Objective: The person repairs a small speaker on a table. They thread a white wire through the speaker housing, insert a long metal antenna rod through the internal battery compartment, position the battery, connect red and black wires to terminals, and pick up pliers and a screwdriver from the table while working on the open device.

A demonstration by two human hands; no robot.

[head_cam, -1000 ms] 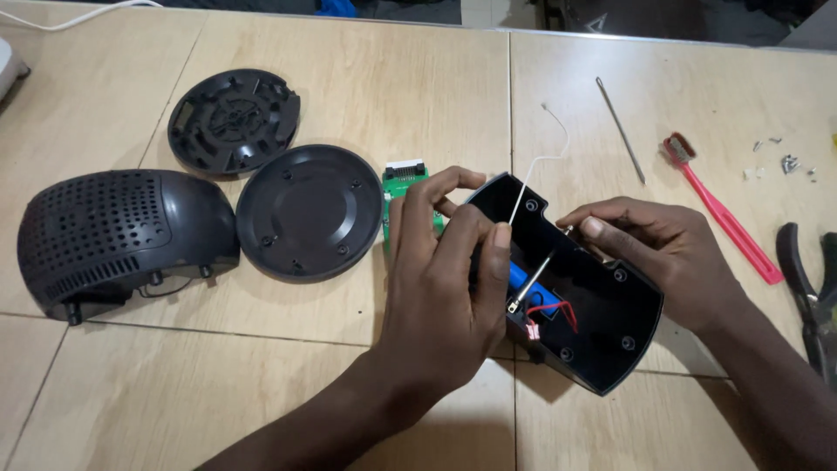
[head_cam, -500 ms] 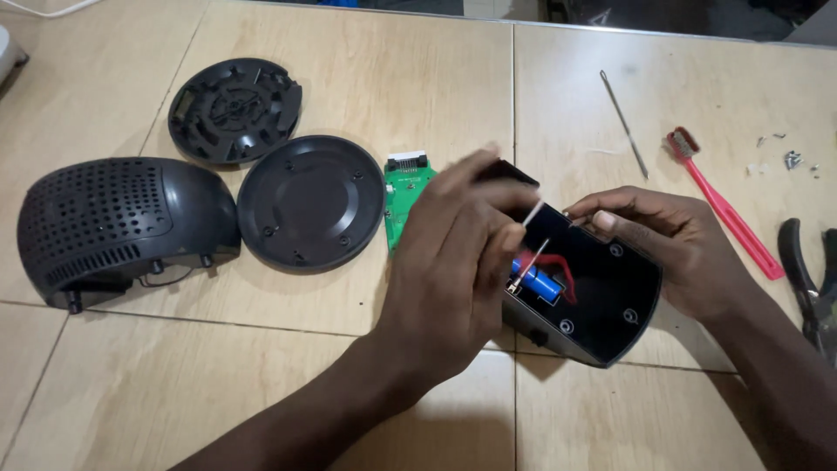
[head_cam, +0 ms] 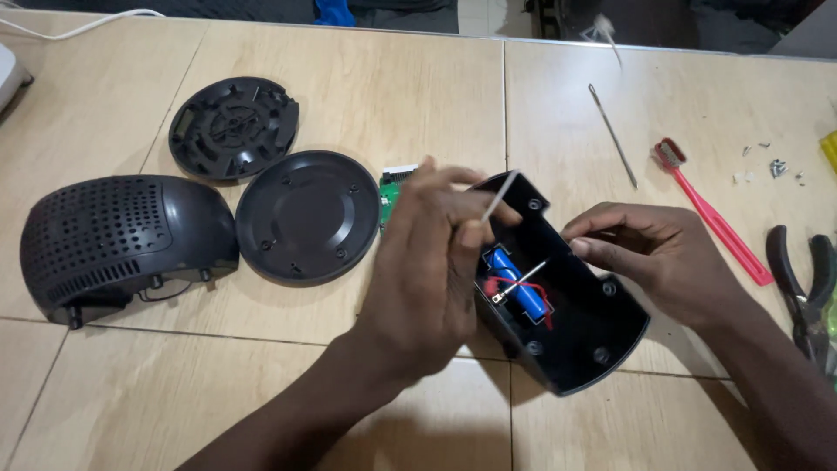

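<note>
Over the last second you lift your left hand [head_cam: 432,262] up off the black case [head_cam: 567,305], and the thin white stick [head_cam: 499,199] comes with it. Earlier that hand lay low across the open shell with the stick pointing down into it; now the stick's tip stands above the rim at about 11 o'clock of the case, clear of the parts inside. With the hand out of the way, the blue battery [head_cam: 520,283] shows plainly in its bay, with red wire [head_cam: 523,292] looped across it and a small metal tab [head_cam: 514,283] lying over it. I judge that the poking inside has paused and the bay is open to view.

Your left grip is closed: thumb and first fingers are pinched together on the lower end of the stick, the other fingers curled loosely. The hand is a little blurred, so I cannot tell exactly how many fingers bear on it.

Your right hand [head_cam: 663,257] steadies the case from 3 o'clock, fingertips curled over its upper right edge, grip closed on the wall. The case has turned slightly and now sits on the table [head_cam: 392,96] tilted, its long side running from 11 to 5 o'clock.

At 9 o'clock of the case lie a green circuit board [head_cam: 390,194], a round black cover [head_cam: 307,216], a ribbed disc [head_cam: 234,126] and the perforated housing [head_cam: 122,244]. At 2 o'clock lies a red toothbrush [head_cam: 711,214].
</note>
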